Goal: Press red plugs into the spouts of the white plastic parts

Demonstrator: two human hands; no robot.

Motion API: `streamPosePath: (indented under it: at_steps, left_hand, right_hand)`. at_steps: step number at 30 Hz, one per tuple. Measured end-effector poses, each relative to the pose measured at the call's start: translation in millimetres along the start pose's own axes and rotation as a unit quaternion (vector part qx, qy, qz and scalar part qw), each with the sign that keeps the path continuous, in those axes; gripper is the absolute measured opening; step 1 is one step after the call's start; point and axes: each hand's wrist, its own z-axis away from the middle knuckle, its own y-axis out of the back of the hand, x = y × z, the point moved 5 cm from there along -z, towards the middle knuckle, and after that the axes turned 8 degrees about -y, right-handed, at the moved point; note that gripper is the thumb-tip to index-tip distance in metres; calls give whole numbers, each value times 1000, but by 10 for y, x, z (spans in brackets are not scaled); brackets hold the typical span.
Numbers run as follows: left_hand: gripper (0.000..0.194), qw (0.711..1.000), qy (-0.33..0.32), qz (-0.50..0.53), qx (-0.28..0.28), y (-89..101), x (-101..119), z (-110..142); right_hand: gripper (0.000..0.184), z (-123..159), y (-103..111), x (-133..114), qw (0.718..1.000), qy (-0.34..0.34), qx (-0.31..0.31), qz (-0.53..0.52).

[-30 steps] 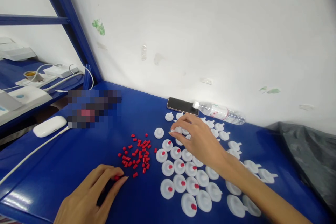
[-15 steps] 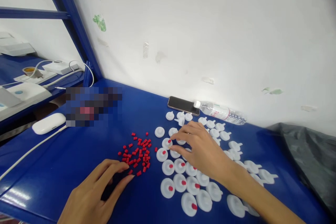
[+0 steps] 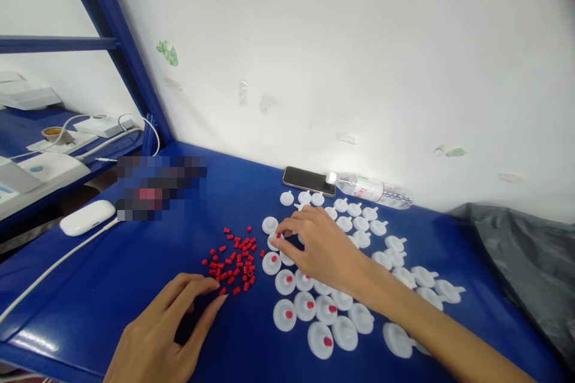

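My right hand reaches across a cluster of white round caps on the blue table. Its thumb and forefinger pinch around a white cap with a red plug at the cluster's left edge. Several caps carry red plugs in their centres. My left hand rests on the table near the front edge, fingers loosely curled, fingertips touching the near edge of a pile of small red plugs.
A phone and a lying plastic bottle sit against the white wall. A white case with a cable lies at the left. Dark grey sheeting covers the right end. A blurred patch sits behind.
My right hand moved left and nearer, from the far caps to the cap at the cluster's left edge. My left hand shifted slightly right, to the red pile.
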Motion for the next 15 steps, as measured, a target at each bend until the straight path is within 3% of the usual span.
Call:
streamPosePath:
  at_steps: [4, 8, 12, 15]
  left_hand:
    - [29, 1000, 1, -1, -5, 7, 15, -16]
    - [28, 1000, 3, 8, 6, 20, 54, -56]
    - [27, 998, 23, 24, 44, 90, 96, -49]
    - [19, 995, 39, 32, 81, 183, 181, -30]
  right_hand:
    - [13, 8, -11, -4, 1000, 8, -16, 5]
    - [13, 45, 23, 55, 1000, 4, -16, 5]
    - [11, 121, 177, 73, 1000, -18, 17, -18]
    - [6, 233, 254, -27, 999, -17, 7, -50]
